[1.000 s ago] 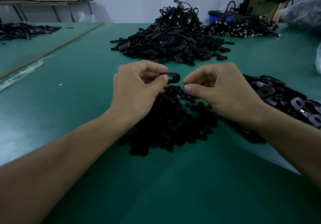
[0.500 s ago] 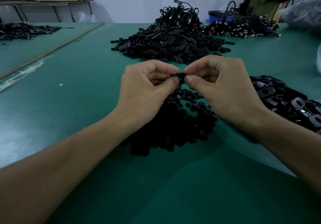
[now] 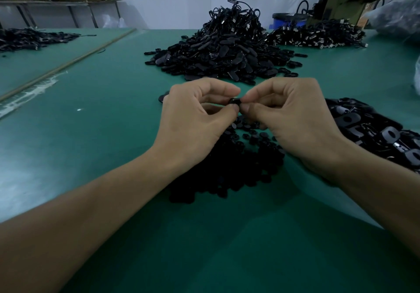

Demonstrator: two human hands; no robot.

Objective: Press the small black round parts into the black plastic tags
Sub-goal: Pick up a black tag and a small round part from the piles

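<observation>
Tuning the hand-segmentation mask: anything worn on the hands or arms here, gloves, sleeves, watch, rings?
Nothing worn. The left hand and right hand are bare: no gloves, no rings showing. The left forearm and right forearm are bare to the frame edge: no sleeves, watch, bands or markings in view.

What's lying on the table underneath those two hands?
A heap of small black round parts spreads over the green table beneath the left hand and right hand. Both pinch a black tag. How far it runs under the palms and wrists is covered.
</observation>
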